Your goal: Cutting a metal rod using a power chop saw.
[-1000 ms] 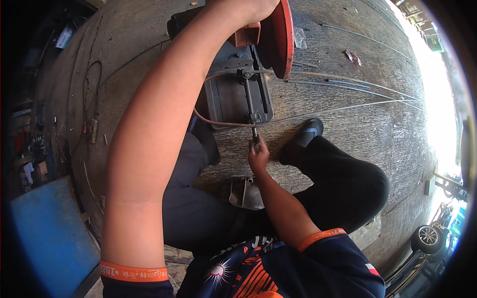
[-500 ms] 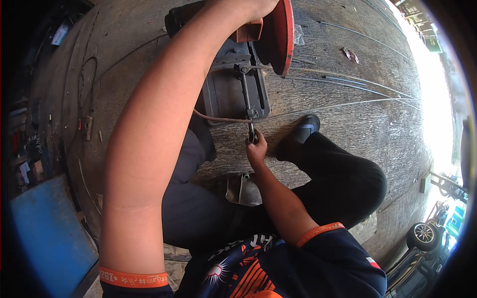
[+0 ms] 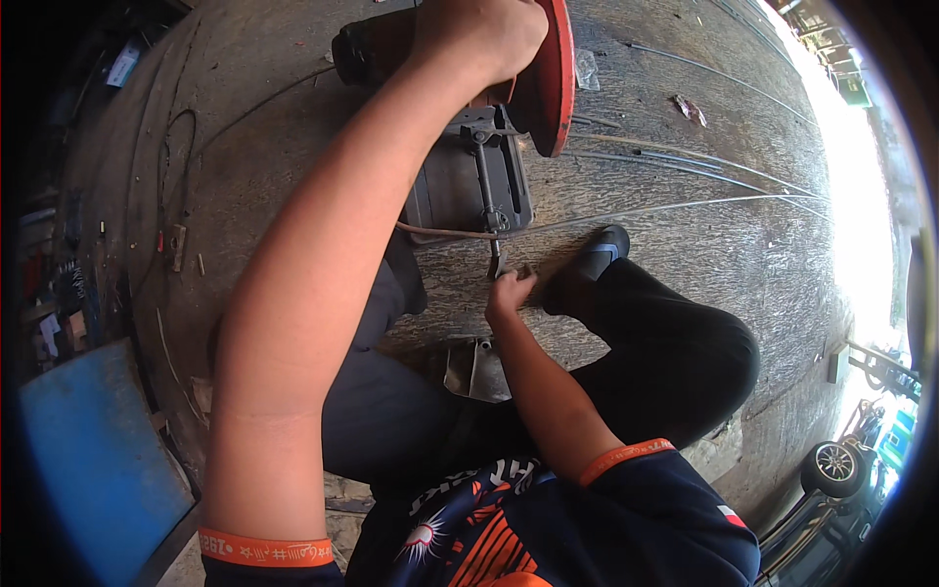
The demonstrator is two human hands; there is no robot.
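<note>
- Nearest the person's body, a bent grey sheet-metal piece (image 3: 477, 375) sits between the legs in dark trousers (image 3: 675, 342), at 7 o'clock from the right hand and apart from both hands.
- The right hand (image 3: 509, 291) is low between the knees, fingers partly curled just beside a dark metal crank handle (image 3: 495, 262) at its 11 o'clock; whether they grip it cannot be told. The handle points toward the body, presumably for easy reach.
- From that handle a dark steel clamp screw (image 3: 484, 181) runs toward 12 o'clock, over a black rectangular metal base (image 3: 445, 191). The base rests flat on the worn dark floor (image 3: 685, 254), probably for steadiness; it lies at 11 o'clock from the right hand and near 7 from the left.
- A thin reddish-brown rod (image 3: 445, 233) crosses the base's near edge, at the right hand's 10 o'clock; thin grey metal rods (image 3: 704, 206) lie toward 2.
- Farther out, at 12 o'clock from the right hand, the left hand (image 3: 494, 39) is curled like a fist over the machine, perhaps to steady it; what its fingers close on is hidden.
- A red round metal guard (image 3: 559, 88) stands at the left hand's 4 o'clock, a black cylindrical motor housing (image 3: 364, 51) at its 9.
</note>
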